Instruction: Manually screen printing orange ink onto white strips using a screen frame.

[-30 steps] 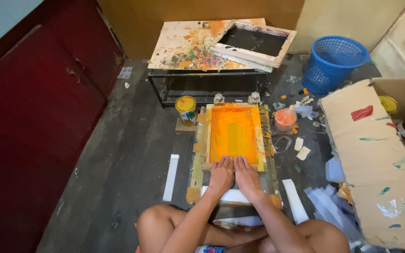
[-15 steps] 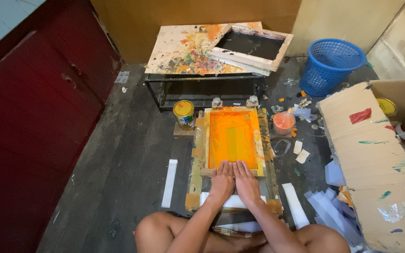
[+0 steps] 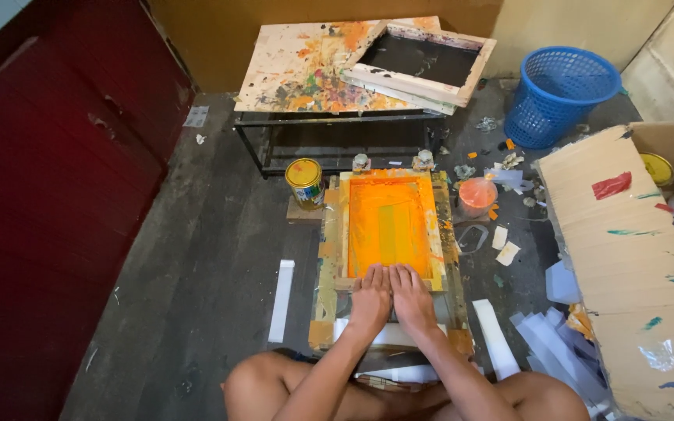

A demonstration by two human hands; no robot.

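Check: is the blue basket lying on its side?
No. The blue basket stands upright on the floor, open mouth facing up.

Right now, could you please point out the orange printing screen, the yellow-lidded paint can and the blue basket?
Orange printing screen (image 3: 388,226), head view, middle of the orange mesh.
Yellow-lidded paint can (image 3: 304,173), head view, on its lid.
Blue basket (image 3: 544,117), head view, on its outer wall.

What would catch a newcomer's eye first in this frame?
The bright orange printing screen on the floor at centre, with the left hand and right hand pressed side by side on its near edge. Next, the blue basket at upper right and the paint-splattered board on the low table behind.
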